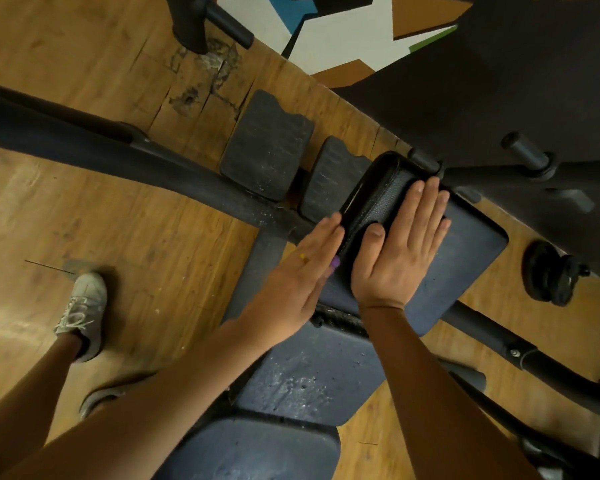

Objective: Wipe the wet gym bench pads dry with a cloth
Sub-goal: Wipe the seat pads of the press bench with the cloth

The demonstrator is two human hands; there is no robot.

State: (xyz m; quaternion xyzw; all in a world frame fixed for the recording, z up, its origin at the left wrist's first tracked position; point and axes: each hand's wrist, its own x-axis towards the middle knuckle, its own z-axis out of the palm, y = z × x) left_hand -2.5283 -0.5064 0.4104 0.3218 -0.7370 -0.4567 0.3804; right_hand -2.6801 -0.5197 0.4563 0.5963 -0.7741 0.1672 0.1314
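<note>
A gym bench with dark blue pads runs from the bottom centre up to the right. The nearer pad [312, 379] carries shiny wet patches and white specks. The farther pad [465, 265] ends in a black textured roll pad [378, 195]. My right hand [399, 244] lies flat with straight fingers across the black roll pad and the blue pad. My left hand [302, 271] is flat too, its fingers against the left side of the roll pad. I see no cloth in either hand.
Two dark rubber foot blocks [267, 147] sit on the wooden floor beyond the bench. A black frame tube [118, 150] crosses at left. A weight plate [551, 275] lies at right. A black machine stands at upper right. My shoe [84, 313] is at left.
</note>
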